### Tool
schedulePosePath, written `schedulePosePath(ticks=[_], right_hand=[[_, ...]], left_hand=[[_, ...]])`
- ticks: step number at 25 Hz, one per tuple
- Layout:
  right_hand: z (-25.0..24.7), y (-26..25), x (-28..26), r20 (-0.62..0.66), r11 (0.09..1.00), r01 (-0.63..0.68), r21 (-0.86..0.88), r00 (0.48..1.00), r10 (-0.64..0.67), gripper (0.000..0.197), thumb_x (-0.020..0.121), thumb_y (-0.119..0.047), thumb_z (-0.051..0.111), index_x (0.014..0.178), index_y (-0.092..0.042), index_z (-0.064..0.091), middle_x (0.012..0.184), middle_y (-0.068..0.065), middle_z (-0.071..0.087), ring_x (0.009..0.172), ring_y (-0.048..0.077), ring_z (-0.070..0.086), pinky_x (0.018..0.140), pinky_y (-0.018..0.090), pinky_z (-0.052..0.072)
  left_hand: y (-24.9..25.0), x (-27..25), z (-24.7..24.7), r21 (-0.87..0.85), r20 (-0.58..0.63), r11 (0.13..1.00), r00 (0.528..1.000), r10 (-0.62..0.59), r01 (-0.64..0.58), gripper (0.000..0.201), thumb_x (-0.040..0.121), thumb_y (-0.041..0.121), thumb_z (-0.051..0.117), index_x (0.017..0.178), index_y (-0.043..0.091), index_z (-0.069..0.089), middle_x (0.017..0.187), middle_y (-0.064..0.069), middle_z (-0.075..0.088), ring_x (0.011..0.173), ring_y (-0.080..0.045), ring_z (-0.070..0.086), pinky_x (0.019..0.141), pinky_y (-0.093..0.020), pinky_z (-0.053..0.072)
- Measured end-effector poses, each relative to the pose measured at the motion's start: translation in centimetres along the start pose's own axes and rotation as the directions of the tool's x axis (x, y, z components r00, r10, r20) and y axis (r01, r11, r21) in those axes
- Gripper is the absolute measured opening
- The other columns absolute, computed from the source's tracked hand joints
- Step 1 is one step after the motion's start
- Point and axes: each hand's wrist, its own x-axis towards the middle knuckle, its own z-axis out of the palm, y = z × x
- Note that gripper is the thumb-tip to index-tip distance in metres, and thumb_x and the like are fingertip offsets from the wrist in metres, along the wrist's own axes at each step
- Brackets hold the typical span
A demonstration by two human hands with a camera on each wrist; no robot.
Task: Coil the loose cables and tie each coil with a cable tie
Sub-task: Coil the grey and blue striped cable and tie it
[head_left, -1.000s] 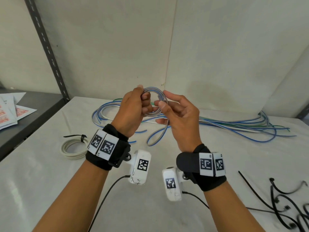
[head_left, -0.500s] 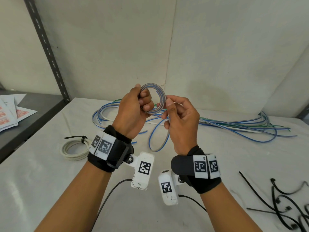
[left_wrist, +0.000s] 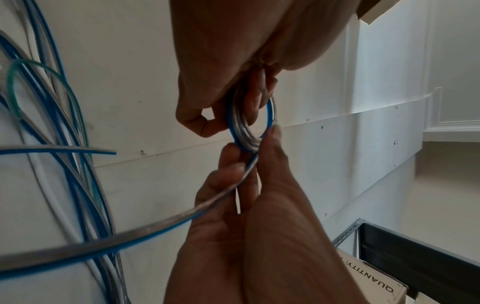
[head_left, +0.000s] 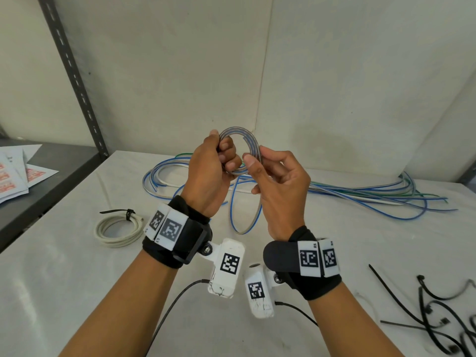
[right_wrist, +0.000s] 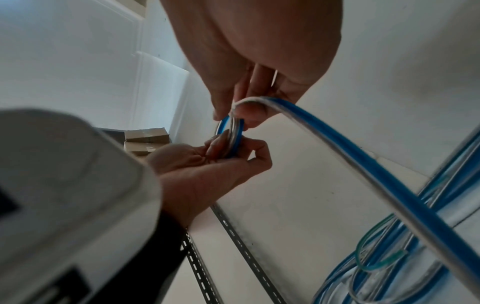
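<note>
Both hands, left (head_left: 206, 173) and right (head_left: 280, 186), grip one blue-grey coil (head_left: 253, 146).

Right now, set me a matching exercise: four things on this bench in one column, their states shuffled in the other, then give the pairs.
Things:
1. blue-grey coil
2. white coil
3. black cable ties
4. long cables

States:
A. lying loose at the right near edge
B. held up by the left hand and right hand
C. spread uncoiled along the back
D. already tied, on the table

Pairs: 1-B, 2-D, 3-A, 4-C
</note>
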Motion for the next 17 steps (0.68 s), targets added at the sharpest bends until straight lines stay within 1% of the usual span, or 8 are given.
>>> schedulePosePath(ticks=[2, 4, 6, 9, 11, 13, 15, 17], right_hand=[[-0.1, 0.0, 0.2, -0.024, 1.000, 0.015, -0.011, 1.000, -0.015, 0.014, 0.085, -0.009, 0.079, 0.093, -0.014, 0.069, 0.089, 0.009, 0.078, 0.072, 0.014, 0.068, 0.048, 0.022, 0.046], [-0.8, -0.4, 0.9, 0.008, 0.999, 0.024, -0.038, 1.000, -0.023, 0.014, 0.084, -0.008, 0.080, 0.090, -0.015, 0.069, 0.085, 0.008, 0.077, 0.067, 0.012, 0.066, 0.047, 0.023, 0.045], [-2.1, -0.9, 1.8, 0.116, 0.987, 0.066, -0.147, 0.992, -0.050, 0.014, 0.083, -0.008, 0.081, 0.088, -0.016, 0.071, 0.082, 0.004, 0.076, 0.068, 0.009, 0.066, 0.048, 0.023, 0.045], [-3.9, -1.9, 2.8, 0.322, 0.933, 0.151, -0.326, 0.946, -0.041, 0.016, 0.080, -0.009, 0.083, 0.084, -0.019, 0.072, 0.077, -0.007, 0.074, 0.066, 0.004, 0.063, 0.046, 0.024, 0.046], [-4.5, -2.4, 2.9, 0.401, 0.902, 0.171, -0.396, 0.916, 0.002, 0.017, 0.080, -0.008, 0.083, 0.083, -0.020, 0.072, 0.072, -0.010, 0.072, 0.064, 0.002, 0.061, 0.044, 0.023, 0.045], [-4.7, -2.5, 2.9, 0.446, 0.875, 0.191, -0.445, 0.895, 0.031, 0.016, 0.080, -0.009, 0.083, 0.083, -0.021, 0.073, 0.070, -0.008, 0.071, 0.062, 0.003, 0.061, 0.044, 0.021, 0.044], [-4.7, -2.4, 2.8, 0.449, 0.873, 0.187, -0.451, 0.893, 0.041, 0.015, 0.081, -0.010, 0.083, 0.084, -0.021, 0.074, 0.072, -0.003, 0.072, 0.064, 0.005, 0.062, 0.045, 0.021, 0.045], [-4.6, -2.3, 2.9, 0.433, 0.880, 0.184, -0.438, 0.901, 0.027, 0.012, 0.081, -0.012, 0.082, 0.085, -0.020, 0.075, 0.076, 0.000, 0.073, 0.069, 0.010, 0.065, 0.046, 0.023, 0.046]], left_hand=[[0.0, -0.1, 0.1, 0.016, 0.010, 1.000, 1.000, -0.006, 0.006, 0.044, 0.109, 0.030, 0.026, 0.069, 0.018, 0.038, 0.055, 0.005, 0.028, 0.050, -0.013, 0.031, 0.061, -0.030, 0.027], [0.3, -0.1, 0.0, 0.076, 0.019, 0.997, 1.000, -0.023, 0.021, 0.047, 0.108, 0.030, 0.025, 0.071, 0.014, 0.048, 0.055, 0.001, 0.039, 0.052, -0.017, 0.043, 0.062, -0.029, 0.038], [0.8, 0.0, -0.5, 0.286, 0.040, 0.958, 0.999, -0.013, 0.001, 0.056, 0.109, 0.034, 0.025, 0.071, 0.009, 0.058, 0.058, -0.006, 0.056, 0.058, -0.024, 0.056, 0.066, -0.032, 0.051], [1.5, -0.1, -2.0, 0.667, 0.226, 0.730, 0.974, -0.013, -0.145, 0.047, 0.105, 0.036, 0.047, 0.073, 0.006, 0.063, 0.069, -0.012, 0.067, 0.069, -0.023, 0.064, 0.081, -0.043, 0.057], [1.9, -0.3, -3.0, 0.711, 0.346, 0.675, 0.933, -0.095, -0.195, 0.029, 0.097, 0.026, 0.062, 0.086, 0.000, 0.066, 0.078, -0.017, 0.072, 0.074, -0.023, 0.069, 0.080, -0.041, 0.058], [2.3, -0.5, -3.5, 0.717, 0.370, 0.673, 0.918, -0.144, -0.183, 0.017, 0.092, 0.015, 0.069, 0.097, -0.002, 0.071, 0.084, -0.020, 0.075, 0.076, -0.025, 0.071, 0.077, -0.034, 0.061], [2.4, -0.6, -3.4, 0.729, 0.354, 0.658, 0.926, -0.130, -0.186, 0.012, 0.089, 0.011, 0.073, 0.095, 0.001, 0.075, 0.082, -0.020, 0.075, 0.074, -0.028, 0.073, 0.074, -0.033, 0.062], [2.5, -0.6, -3.3, 0.737, 0.337, 0.643, 0.937, -0.087, -0.205, 0.011, 0.087, 0.012, 0.075, 0.093, 0.002, 0.076, 0.080, -0.018, 0.076, 0.077, -0.035, 0.075, 0.076, -0.040, 0.063]])
